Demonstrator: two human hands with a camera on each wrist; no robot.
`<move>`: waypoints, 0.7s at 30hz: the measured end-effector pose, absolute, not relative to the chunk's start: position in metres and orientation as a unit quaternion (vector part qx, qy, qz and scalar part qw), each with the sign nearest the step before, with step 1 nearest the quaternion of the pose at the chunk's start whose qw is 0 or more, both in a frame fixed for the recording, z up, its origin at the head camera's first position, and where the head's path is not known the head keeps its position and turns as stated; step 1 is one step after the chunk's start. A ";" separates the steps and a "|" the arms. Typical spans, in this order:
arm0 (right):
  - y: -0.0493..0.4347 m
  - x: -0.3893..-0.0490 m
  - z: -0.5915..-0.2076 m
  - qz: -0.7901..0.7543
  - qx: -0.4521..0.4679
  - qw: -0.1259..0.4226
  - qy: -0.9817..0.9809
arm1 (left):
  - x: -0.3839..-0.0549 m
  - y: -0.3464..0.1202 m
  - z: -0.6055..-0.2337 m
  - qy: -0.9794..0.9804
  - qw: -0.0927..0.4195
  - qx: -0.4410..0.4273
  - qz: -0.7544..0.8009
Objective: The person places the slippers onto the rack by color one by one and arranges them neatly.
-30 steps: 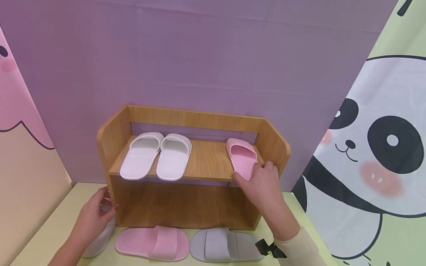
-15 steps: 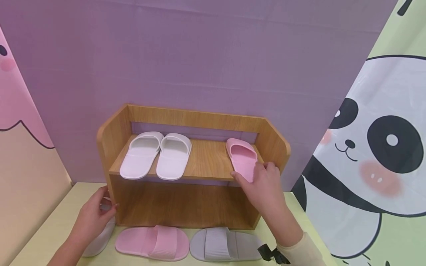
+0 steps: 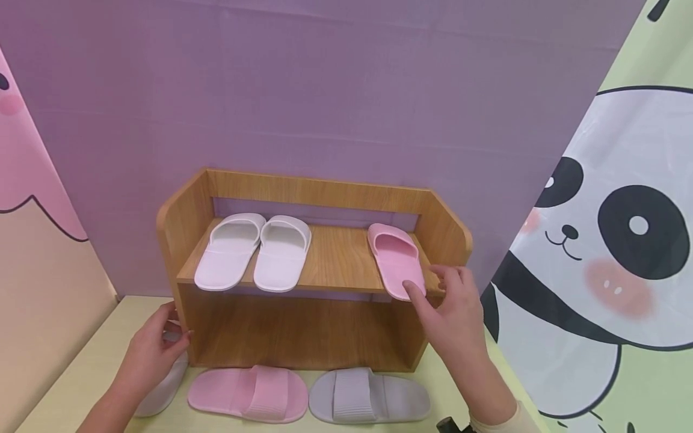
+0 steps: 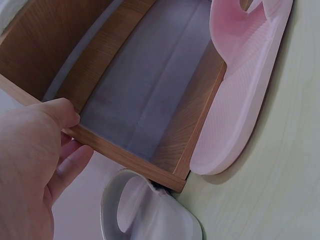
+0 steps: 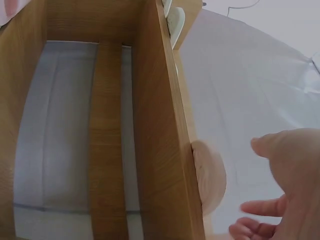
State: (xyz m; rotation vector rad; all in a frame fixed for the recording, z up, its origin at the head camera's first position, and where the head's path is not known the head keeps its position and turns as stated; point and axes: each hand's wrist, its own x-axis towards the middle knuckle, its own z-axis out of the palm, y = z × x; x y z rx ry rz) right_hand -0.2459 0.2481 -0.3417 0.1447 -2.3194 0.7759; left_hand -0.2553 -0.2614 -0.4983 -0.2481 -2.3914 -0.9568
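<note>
My left hand [image 3: 154,349] grips the front edge of the wooden shoe rack's [image 3: 186,319] left side panel. In the left wrist view its fingertips [image 4: 70,114] lie over that edge. On the upper shelf's right end sits a pink slipper [image 3: 397,270], its front poking slightly past the shelf edge. My right hand [image 3: 455,313] is just right of this slipper, thumb and fingers spread. The right wrist view shows the fingers apart from the slipper [image 5: 210,175], holding nothing. A pair of white slippers, the left one [image 3: 227,255] and the right one [image 3: 283,255], stands on the shelf's left half.
Before the rack on the pale table [image 3: 97,355] lie a pink slipper [image 3: 216,394] and a grey slipper [image 3: 400,398]. A light slipper [image 4: 160,220] lies by the rack's left side, partly behind my left hand. A purple backdrop [image 3: 335,90] hangs behind.
My right hand has let go of the pink slipper on the shelf and moved right. That slipper's front end has swung to the right. My left hand has stayed on the rack.
</note>
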 end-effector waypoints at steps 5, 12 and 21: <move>0.265 -0.244 -0.352 0.335 0.080 0.392 -0.853 | -0.255 -0.262 -0.499 -0.888 0.275 -0.091 -0.358; 0.284 -0.244 -0.378 0.370 0.090 0.423 -0.822 | -0.255 -0.262 -0.500 -0.887 0.279 -0.091 -0.356; 0.292 -0.248 -0.414 0.378 0.052 0.411 -0.828 | -0.255 -0.262 -0.499 -0.886 0.276 -0.093 -0.361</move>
